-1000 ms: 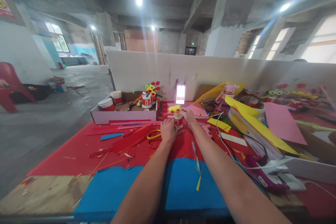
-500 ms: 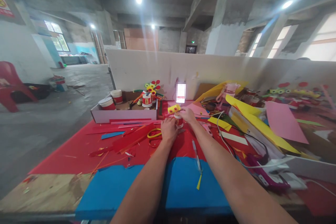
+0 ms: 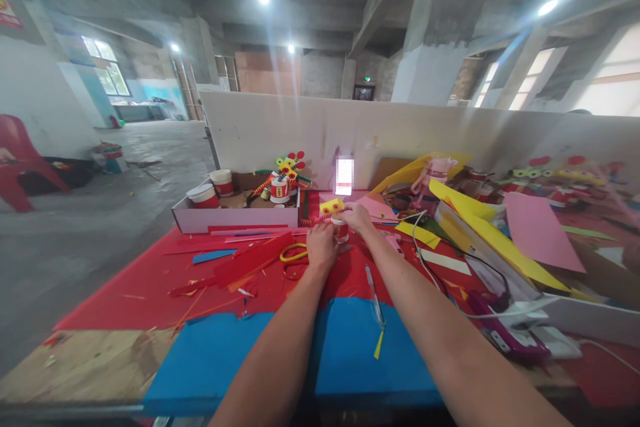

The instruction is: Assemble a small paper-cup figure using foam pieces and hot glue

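Observation:
A small red-and-white paper cup [image 3: 342, 231] stands on the red sheet in front of me. At its top sits a yellow paper tube [image 3: 331, 207] with round red eye-like spots. My left hand [image 3: 323, 245] is closed around the cup's left side. My right hand [image 3: 358, 218] has its fingers bent in at the cup's upper right, where the tube meets it; the fingertips are partly hidden. A red pleated paper strip [image 3: 311, 221] lies left of the cup. Beside my left hand are scissors with yellow handles [image 3: 294, 253].
At the back left, a shallow box [image 3: 235, 219] holds cups and a finished-looking figure [image 3: 281, 188]. A pen [image 3: 373, 290] lies between my forearms. On the right are a pink glue gun [image 3: 395, 243], white cables, a purple power strip [image 3: 505, 330] and yellow sheets [image 3: 480, 227].
Both hands stay at the cup with hardly any movement. The view has shifted very slightly.

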A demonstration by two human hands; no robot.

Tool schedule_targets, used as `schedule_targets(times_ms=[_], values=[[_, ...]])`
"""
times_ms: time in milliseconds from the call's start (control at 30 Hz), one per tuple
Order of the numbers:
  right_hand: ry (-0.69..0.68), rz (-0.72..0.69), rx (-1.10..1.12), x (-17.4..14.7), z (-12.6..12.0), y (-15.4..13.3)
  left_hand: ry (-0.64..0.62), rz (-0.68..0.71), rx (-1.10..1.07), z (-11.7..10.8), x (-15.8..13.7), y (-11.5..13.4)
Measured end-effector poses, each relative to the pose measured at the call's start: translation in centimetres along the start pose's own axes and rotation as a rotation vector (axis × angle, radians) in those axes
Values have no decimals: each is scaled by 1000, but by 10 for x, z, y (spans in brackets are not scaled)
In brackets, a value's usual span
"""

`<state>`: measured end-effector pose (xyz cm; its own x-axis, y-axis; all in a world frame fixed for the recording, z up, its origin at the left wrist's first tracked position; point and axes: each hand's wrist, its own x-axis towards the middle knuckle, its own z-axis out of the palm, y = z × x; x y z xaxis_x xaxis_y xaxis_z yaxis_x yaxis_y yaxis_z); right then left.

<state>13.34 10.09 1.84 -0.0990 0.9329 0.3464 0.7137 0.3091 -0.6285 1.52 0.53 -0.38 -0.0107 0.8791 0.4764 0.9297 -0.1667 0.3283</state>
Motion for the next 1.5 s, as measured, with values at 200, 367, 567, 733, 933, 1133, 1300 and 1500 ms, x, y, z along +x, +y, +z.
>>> schedule_targets(times_ms=[200,367,567,733,933,1133,1300,1500], values=[[-14,-6,38,-1,-1,0,13,8,2,2,0,-1],[-14,-3,44,-2,0,-1,10,16,7,4,0,-1],[-32,14,75,0,-2,-1,2,4,13,3,0,0],[-37,-2,119,-2,-10,2,20,13,11,2,-1,1],[-10,-29,140,-10,-21,14,14,17,12,-2,-1,1],[134,-97,203,-43,-33,27,29,31,-5,-3,0,3],[390,-13,251,-92,-32,23,59,42,-32,0,0,1],[502,-128,136,-113,-29,20,71,48,-20,4,3,-4]])
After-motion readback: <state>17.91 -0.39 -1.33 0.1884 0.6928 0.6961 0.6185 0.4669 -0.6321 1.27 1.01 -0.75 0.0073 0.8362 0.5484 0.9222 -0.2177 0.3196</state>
